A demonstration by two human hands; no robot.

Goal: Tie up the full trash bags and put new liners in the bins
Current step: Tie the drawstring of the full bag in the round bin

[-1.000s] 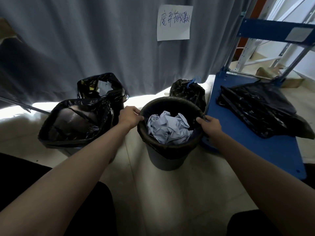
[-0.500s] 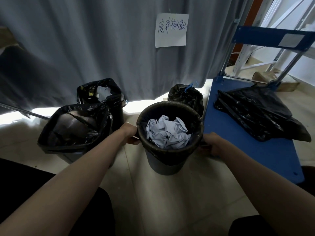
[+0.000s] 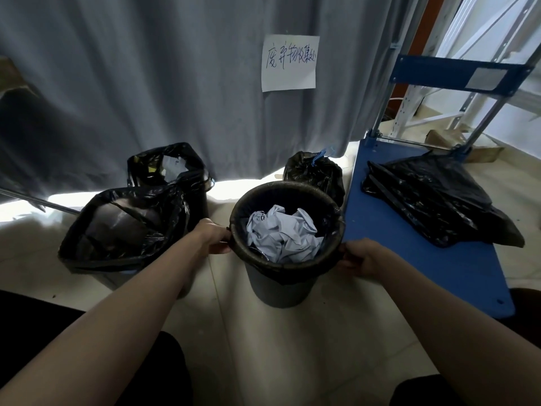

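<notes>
The round bin stands on the floor in front of the person, between the large open bag on the left and the blue cart on the right. Its black liner is folded over the rim, and crumpled pale paper fills it nearly to the top.

The left hand and the right hand are on opposite sides of the rim, and the fingers seem curled on the folded liner edge. How firmly they pinch the film cannot be told, because the fingertips are hidden under the rim.

The risks are probably these. If the person pulls only the thin film upward, it can tear at the rim. If one side comes free first, the light bin may tip toward the cart and the paper can fall out. The bin may also lift together with the bag, because nothing holds it down. A tied bag lies close behind and leaves little room there.
</notes>
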